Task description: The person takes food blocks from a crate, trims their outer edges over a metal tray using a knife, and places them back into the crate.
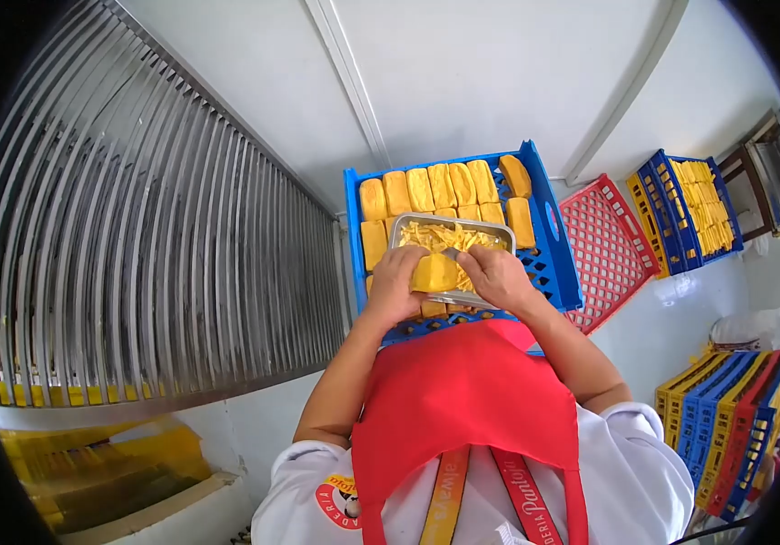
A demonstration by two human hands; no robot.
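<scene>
My left hand (399,286) is wrapped round the side of a yellow bread roll (434,273), just above a metal tray. My right hand (496,276) is closed at the roll's other side, its thumb close to the bread. A small grey sliver shows by that thumb, too little of it to name. Under both hands, the metal tray (510,238) holds pale yellow strips (444,234). The tray rests on rows of bread rolls (419,189) in a blue plastic crate (561,257).
A slatted metal rack (167,218) rises on the left. Right of the blue crate lies a red crate (610,245). Farther right stands another blue crate (664,222) full of yellow strips or sticks. Stacked coloured crates (726,418) stand at the lower right.
</scene>
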